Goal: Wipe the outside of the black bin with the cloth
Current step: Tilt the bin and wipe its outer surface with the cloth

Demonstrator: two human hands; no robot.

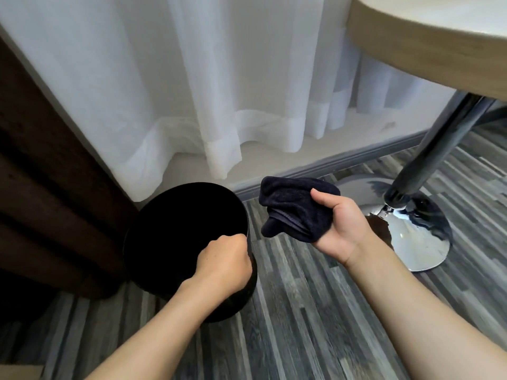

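A round black bin (175, 229) stands on the wood-look floor at lower left, its dark inside facing me. My left hand (223, 263) grips the bin's near right rim, fingers curled over the edge. My right hand (338, 229) is to the right of the bin, palm up, holding a bunched dark navy cloth (293, 212) with the thumb pressed on top. The cloth is apart from the bin, a short gap between them. The bin's lower outside wall is partly hidden by my left forearm.
A dark brown curtain (49, 187) hangs just left of the bin, and a white sheer curtain (219, 91) behind it. A round table top (439, 37) on a black pole (428, 154) with a chrome base (419, 237) stands at right.
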